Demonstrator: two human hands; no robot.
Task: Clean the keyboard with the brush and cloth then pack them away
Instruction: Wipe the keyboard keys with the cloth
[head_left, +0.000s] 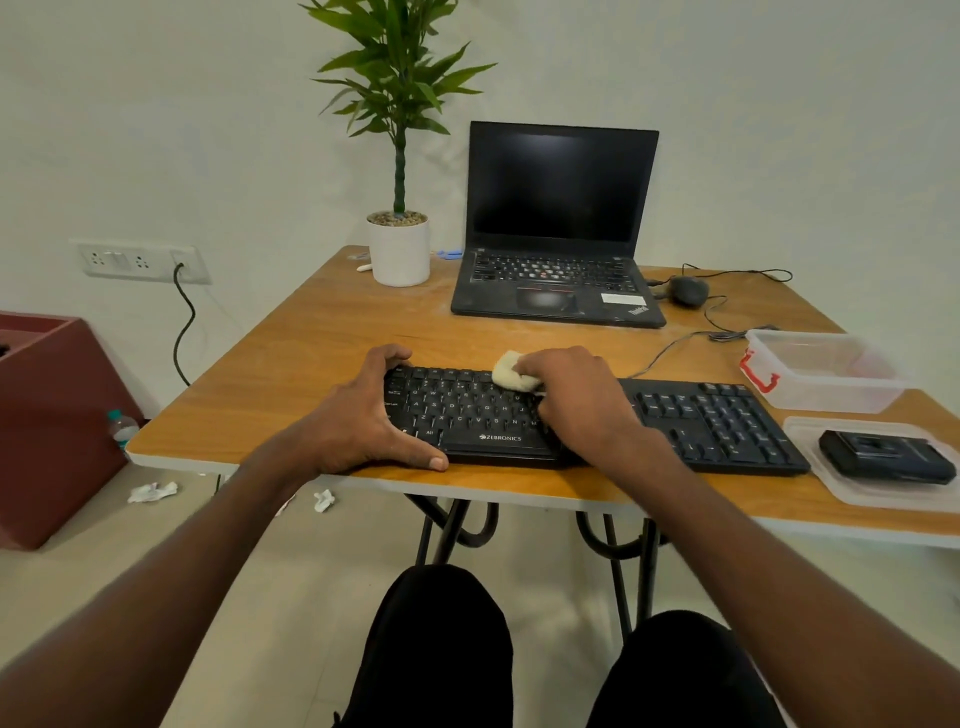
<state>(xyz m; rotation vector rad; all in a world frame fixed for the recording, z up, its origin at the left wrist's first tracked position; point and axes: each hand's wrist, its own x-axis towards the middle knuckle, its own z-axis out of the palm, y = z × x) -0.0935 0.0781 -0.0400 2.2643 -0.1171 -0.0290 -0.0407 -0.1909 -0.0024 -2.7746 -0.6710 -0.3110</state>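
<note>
Right at the near edge of the wooden table (291, 364) sat the black keyboard (597, 421), long axis running left to right along that edge, number pad end pointing right and the space bar side facing the person. It was angled a bit, with the right end sitting slightly closer to the person than the left.

Left hand (363, 415) was clamped on the keyboard's left end, fingers hooked over the far edge and thumb lying along the near edge, basically pinning it down. Right hand (576, 400) was over the middle of the keyboard, fingers bunched around a small cream cloth (511, 371) and pressing it onto the upper key rows. So the hands were apart, one at the left end and one mid-board, with the letter keys showing between them.

Right of the keyboard, a clear container (826, 371) with a red clip sat open, and nearer the person than that lay its lid (883, 493) with a black case-like object (885, 457) on it, couldn't tell what exactly. Behind the keyboard were an open laptop (558, 228), a potted plant (399, 156) and a mouse (688, 290).
</note>
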